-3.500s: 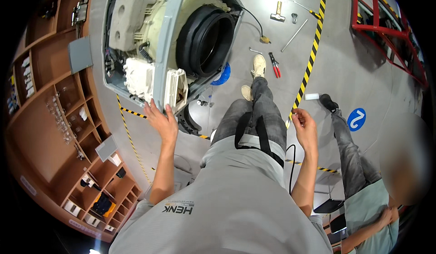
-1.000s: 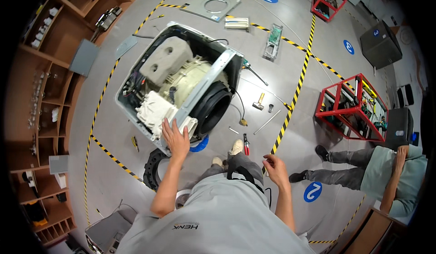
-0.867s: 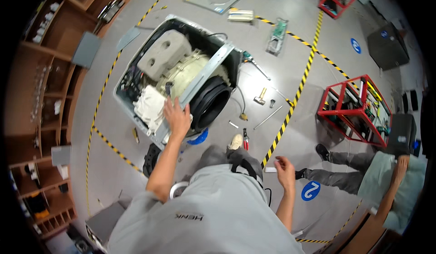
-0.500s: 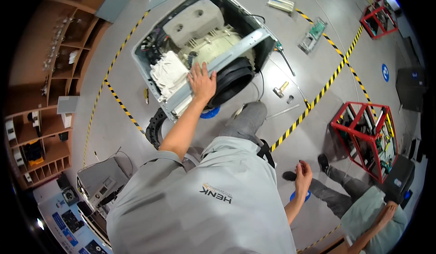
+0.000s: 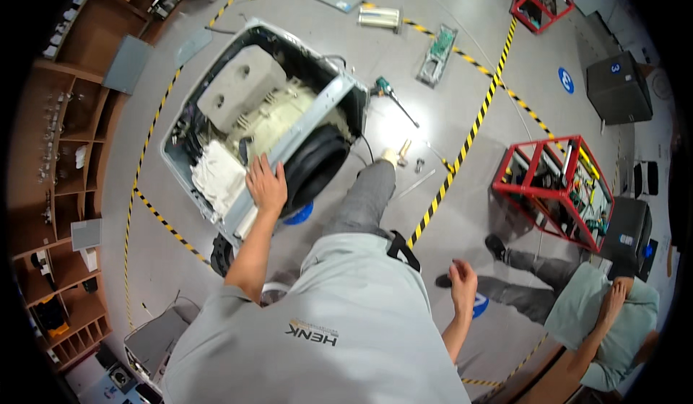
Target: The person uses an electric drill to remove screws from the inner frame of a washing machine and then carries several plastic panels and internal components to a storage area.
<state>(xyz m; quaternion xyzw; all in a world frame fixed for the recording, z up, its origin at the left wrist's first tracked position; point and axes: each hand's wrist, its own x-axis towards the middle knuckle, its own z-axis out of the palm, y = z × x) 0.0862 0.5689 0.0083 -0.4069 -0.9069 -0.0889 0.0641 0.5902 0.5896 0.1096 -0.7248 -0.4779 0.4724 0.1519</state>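
1. Left hand lay flat, fingers spread, palm down on the metal front rail of a stripped washing machine; it pressed on the rail and gripped nothing.
2. Right hand hung at the person's side, fingers loosely curled, holding nothing, clear of the machine.
3. The machine lay on the grey floor inside a square of yellow-and-black tape, casing off. Sheet-metal frame, thin straight edges. Inside: a pale blocky concrete weight with two round holes, a cream plastic tub, a white ribbed plastic part just left of the hand.
4. A thick black rubber door ring, round and smooth, sat just right of the left hand, at the machine's front edge.
5. A screwdriver and small parts lay on the floor near the machine's right corner.
6. Smooth open floor ran right of the machine up to a diagonal tape line; beyond it stood a red tube-frame cart.
7. Wooden shelving lined the floor's left edge.
8. Another person sat at lower right, well apart.
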